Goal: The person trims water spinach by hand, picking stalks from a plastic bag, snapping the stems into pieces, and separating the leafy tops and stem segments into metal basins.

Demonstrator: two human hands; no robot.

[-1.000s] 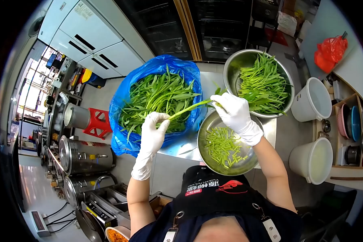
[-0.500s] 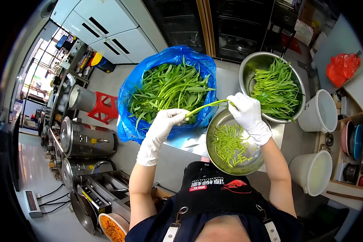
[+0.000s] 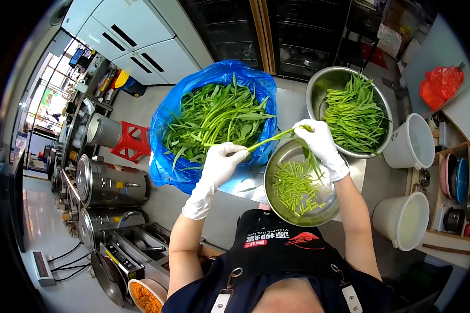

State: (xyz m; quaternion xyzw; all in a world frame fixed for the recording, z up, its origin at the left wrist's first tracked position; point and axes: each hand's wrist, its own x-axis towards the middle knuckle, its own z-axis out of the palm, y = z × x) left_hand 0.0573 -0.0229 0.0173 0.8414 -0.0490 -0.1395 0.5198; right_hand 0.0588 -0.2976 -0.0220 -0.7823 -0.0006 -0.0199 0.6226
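A long water spinach stem (image 3: pixel 270 140) stretches between my gloved hands. My left hand (image 3: pixel 223 164) pinches its left end in front of the blue bag, and my right hand (image 3: pixel 318 144) is closed round the other end, with leaves (image 3: pixel 312 160) hanging below it. Beneath my right hand is a steel bowl (image 3: pixel 274 206) with short cut stem pieces (image 3: pixel 296 189) in it. Loose water spinach (image 3: pixel 216 117) fills the blue plastic bag (image 3: pixel 164 175). To the right, a larger steel basin (image 3: pixel 314 83) holds bunched leafy tops (image 3: pixel 355 117).
Bag and bowls rest on a metal table (image 3: pixel 292 107). Two white buckets (image 3: pixel 402 221) stand at right, near a shelf with bowls. A red stool (image 3: pixel 132 142) and large steel pots (image 3: pixel 109 180) are on the left. White cabinets (image 3: pixel 136 36) stand behind.
My left hand has shifted slightly right along with the stem. Under my right hand, leaves now hang down over the bowl; before, they lay to its right.
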